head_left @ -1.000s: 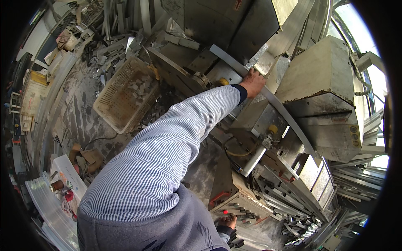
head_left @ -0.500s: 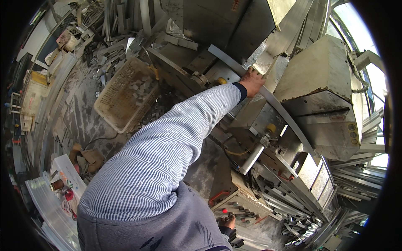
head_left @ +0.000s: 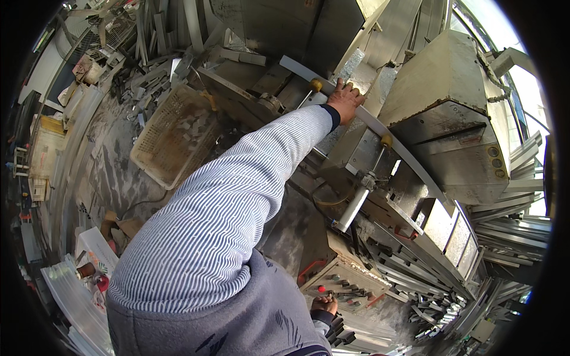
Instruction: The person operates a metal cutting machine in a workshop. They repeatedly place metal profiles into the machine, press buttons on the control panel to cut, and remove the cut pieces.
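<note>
My left hand (head_left: 345, 102), at the end of a striped sleeve, lies with fingers spread over a long grey metal bar (head_left: 404, 155) set across a machine. Two yellow-tipped clamp rods reach toward the bar: one yellow tip (head_left: 316, 85) meets it left of my hand, the other yellow tip (head_left: 386, 140) is at it on the right. A pale cylinder (head_left: 352, 209) carries the right rod. Below, my right hand (head_left: 324, 305) is at a control panel (head_left: 350, 285), fingers curled by a red button (head_left: 322, 289); what they hold is too small to tell.
Large metal housings (head_left: 448, 113) stand beyond the bar. A plastic basket (head_left: 145, 155) with metal offcuts is at left on the littered floor. Stacked metal profiles (head_left: 510, 234) fill the right. A white box (head_left: 98, 252) lies at lower left.
Both yellow-tipped clamp rods have extended away from me to the bar. My left hand stays on the bar with its fingers more spread. The whole view has shifted slightly.
</note>
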{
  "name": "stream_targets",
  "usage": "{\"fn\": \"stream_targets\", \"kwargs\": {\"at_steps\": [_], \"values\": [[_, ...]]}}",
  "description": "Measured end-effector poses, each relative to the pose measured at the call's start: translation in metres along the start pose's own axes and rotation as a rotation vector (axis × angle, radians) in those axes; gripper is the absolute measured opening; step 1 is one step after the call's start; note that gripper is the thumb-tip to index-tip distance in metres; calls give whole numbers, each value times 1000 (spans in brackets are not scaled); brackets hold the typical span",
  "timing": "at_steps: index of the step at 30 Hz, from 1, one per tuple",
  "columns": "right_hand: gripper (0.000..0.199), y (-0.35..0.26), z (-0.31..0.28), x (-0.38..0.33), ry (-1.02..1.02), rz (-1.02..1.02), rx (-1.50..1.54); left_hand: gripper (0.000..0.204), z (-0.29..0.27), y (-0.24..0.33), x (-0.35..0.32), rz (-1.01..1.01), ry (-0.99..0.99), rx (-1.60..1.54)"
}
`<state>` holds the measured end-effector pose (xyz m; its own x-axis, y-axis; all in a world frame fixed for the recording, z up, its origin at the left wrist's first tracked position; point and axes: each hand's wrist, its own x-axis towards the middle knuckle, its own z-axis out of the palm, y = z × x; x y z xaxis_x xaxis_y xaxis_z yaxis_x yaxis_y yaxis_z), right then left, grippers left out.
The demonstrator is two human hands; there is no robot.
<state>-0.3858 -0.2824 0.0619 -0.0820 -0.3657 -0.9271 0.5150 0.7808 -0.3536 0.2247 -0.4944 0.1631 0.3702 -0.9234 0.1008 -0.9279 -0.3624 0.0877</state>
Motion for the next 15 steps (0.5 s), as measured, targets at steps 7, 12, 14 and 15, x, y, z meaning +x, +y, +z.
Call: {"fn": "stream_targets", "kwargs": {"at_steps": [7, 12, 14, 15], "values": [[25, 8, -13, -1, 76, -158, -2, 60, 8, 18, -5, -117, 32, 176], [28, -3, -37, 6, 71, -158, -9, 65, 7, 39, -59, -52, 120, 231], [28, -7, -45, 13, 36, -160, 24, 61, -6, 50, -85, -75, -81, 142], [25, -8, -50, 15, 17, -206, 11, 59, -13, 58, -104, -62, -43, 100]]}}
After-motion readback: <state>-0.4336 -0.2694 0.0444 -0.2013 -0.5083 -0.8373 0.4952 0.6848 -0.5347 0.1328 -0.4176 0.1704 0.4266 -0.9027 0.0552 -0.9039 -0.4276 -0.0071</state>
